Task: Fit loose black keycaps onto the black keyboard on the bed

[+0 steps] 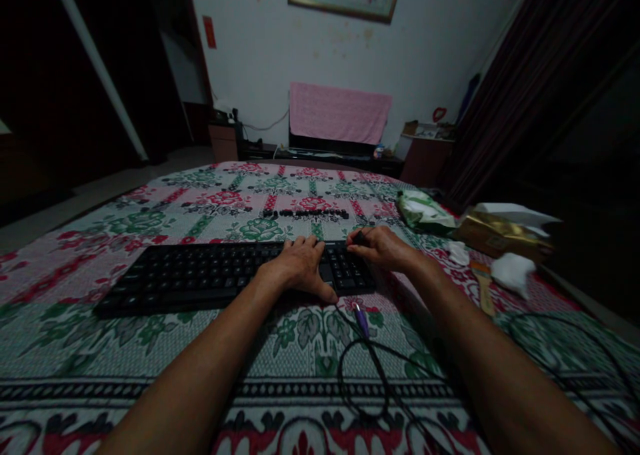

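Note:
A black computer keyboard [185,275] lies on the patterned bedspread in front of me. My left hand [300,267] spans its right part, fingers over the far edge and thumb at the near edge, holding it down. At the keyboard's far right corner, above the number pad, my right hand [383,247] is closed in a pinch on a small black piece [359,237], perhaps a keycap. Beyond the keyboard several small black keycaps [306,213] lie in a row. A black cable [385,375] with a purple-ended plug [361,320] lies loosely coiled nearer to me.
To the right are a flat wooden-handled brush [484,288], crumpled white tissue [514,273], a gold tissue box [503,231] and a green-and-white packet [424,211]. Across the room, a pink cloth [340,113] covers a screen. More black cable loops lie at the right.

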`<state>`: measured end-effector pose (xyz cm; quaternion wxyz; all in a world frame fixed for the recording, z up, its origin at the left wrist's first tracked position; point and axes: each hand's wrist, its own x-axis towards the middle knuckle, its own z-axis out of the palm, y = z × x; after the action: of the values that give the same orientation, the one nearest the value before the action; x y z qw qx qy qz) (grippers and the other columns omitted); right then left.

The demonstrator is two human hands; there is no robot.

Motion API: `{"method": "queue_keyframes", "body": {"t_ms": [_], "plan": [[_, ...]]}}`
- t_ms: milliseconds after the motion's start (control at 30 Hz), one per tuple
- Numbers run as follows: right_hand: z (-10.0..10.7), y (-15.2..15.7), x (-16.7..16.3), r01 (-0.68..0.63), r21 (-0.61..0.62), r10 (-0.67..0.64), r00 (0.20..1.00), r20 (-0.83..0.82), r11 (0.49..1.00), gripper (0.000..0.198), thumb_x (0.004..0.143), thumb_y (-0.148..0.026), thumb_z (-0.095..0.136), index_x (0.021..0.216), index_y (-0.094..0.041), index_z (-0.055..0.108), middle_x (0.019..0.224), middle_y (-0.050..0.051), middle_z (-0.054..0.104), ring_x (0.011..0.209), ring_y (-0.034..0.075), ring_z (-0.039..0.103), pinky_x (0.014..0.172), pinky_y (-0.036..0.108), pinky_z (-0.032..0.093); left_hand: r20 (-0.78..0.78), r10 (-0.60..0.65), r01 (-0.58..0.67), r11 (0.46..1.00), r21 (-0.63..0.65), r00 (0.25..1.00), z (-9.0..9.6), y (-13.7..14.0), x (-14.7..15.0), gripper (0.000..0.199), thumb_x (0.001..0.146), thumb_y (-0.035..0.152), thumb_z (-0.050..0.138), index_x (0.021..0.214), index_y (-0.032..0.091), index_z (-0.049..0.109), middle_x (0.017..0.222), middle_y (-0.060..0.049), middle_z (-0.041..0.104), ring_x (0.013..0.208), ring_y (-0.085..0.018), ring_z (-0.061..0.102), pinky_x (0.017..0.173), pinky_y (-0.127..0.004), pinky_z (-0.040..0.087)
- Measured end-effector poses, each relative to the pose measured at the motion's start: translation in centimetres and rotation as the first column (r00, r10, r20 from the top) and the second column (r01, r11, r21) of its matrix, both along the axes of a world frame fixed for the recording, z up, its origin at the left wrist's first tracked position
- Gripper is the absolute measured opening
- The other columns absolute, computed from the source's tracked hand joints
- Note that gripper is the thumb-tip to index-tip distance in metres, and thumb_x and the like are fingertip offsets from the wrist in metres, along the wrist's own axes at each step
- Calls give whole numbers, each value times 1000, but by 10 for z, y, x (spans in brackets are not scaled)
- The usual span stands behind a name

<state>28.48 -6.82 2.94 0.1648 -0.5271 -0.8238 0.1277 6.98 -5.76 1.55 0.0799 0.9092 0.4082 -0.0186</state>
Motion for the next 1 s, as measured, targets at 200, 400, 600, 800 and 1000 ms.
{"method": "queue_keyframes", "body": {"t_ms": [200,400,600,800,1000], "plan": [[5,8,0,4,-83,-11,997,-80,997,21,78,-29,52,86,-13,62,73,3,63,64,13,55,61,23,40,5,14,-14,1000,-6,1000,1,-1,0,111,40,81,54,131,19,37,140,-15,33,124,-35,32,102,-47,27],[1,20,7,-62,-241,2,970,-241,969,21,76,-33,55,84,-14,59,66,0,59,58,10,52,58,23,41,28,5,-5,1000,-9,1000,0,0,0,105,42,80,55,126,19,42,135,-14,39,121,-34,36,101,-45,29],[0,26,8,-91,-255,30,972,-232,963,23,74,-35,56,83,-14,58,66,0,58,59,11,52,58,23,41,27,0,0,1000,-6,1000,-2,3,0,110,38,82,55,128,19,41,139,-14,34,124,-35,33,102,-46,28],[0,34,10,-109,-296,39,972,-232,949,25,74,-37,56,84,-14,59,68,1,60,63,12,54,60,24,43,13,-2,2,1000,-10,1000,-1,2,-1,109,39,81,55,128,19,41,139,-14,35,125,-36,32,103,-46,27],[5,23,1,-45,-185,22,992,-124,982,19,74,-29,56,85,-14,60,70,1,62,64,13,55,61,23,42,36,-16,16,1000,12,999,-3,3,-1,110,40,81,55,129,18,40,138,-14,34,123,-35,34,103,-44,28]]}}
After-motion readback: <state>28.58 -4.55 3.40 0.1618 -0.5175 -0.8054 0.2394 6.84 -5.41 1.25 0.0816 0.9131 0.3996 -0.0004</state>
